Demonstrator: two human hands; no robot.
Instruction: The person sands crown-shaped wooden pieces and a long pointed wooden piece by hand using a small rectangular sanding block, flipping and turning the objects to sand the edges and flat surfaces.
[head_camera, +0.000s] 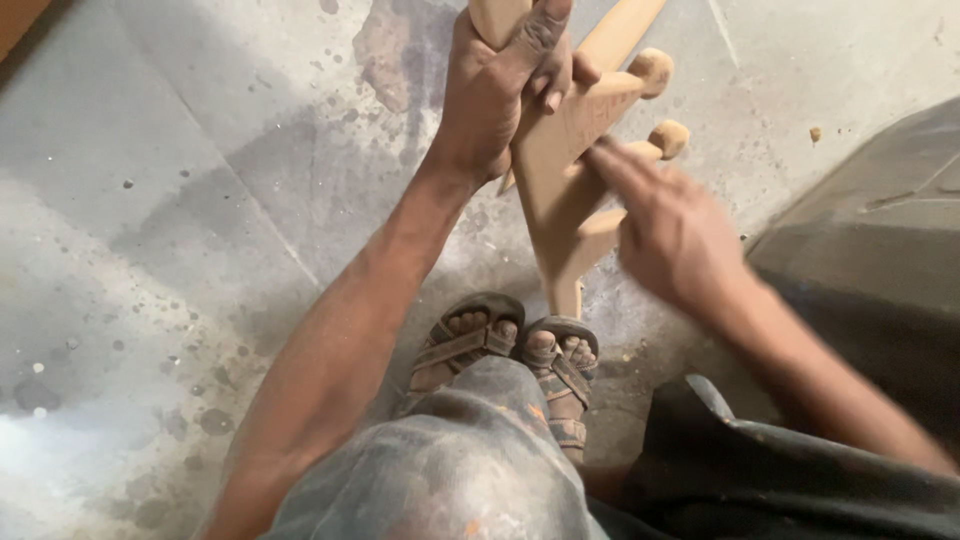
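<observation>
The left hand (495, 85) is clenched around the top of a pale carved wooden piece with round knobs (560, 170), standing on the stained concrete floor (200, 200) before the sandalled feet (510, 350). The right hand (670, 235), fingers loose, rubs its face; the step looks like smoothing.

The floor (200, 180) is grey concrete, dusty and worn, speckled all over with small dark spots and paler flecks. A thin seam (230, 170) runs slantwise across it from the far left toward the near middle. A darker, rusty stain (395, 45) marks the far middle of the floor. Pale light washes the near left corner, leaving a bright patch (40, 440) there, while a soft band of shade lies across the middle. At the far left corner shows a strip of reddish-brown surface (15, 20). On the right lies a dark grey sheet (870, 230), dull and dusty
</observation>
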